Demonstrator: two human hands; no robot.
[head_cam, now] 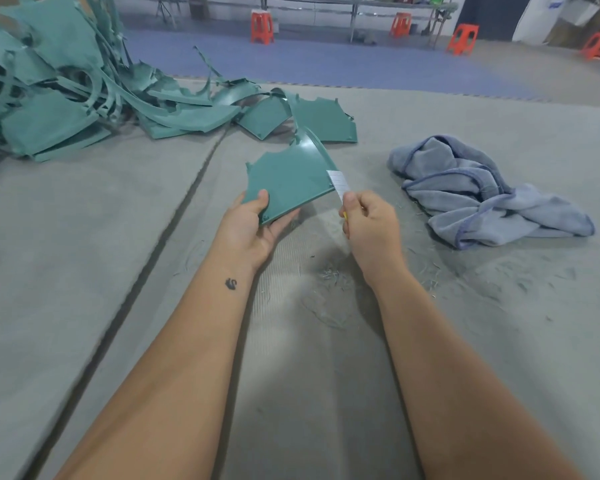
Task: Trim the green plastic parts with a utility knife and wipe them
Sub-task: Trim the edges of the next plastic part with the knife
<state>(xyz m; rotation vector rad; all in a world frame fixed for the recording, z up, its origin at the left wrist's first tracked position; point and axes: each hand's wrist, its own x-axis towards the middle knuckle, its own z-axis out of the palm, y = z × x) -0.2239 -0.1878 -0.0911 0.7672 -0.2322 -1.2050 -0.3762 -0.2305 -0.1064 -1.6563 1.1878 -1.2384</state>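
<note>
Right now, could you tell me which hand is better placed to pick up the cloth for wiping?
Probably the right hand: the blue cloth lies on its side, though it must first release the utility knife.

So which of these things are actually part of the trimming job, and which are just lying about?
Part of the job:
- green part, held by the left hand
- knife, gripped in the right hand
- blue cloth, for wiping
- pile of green parts

Just lying about:
- orange stools
- long table at the back
- shavings on the mat
</note>
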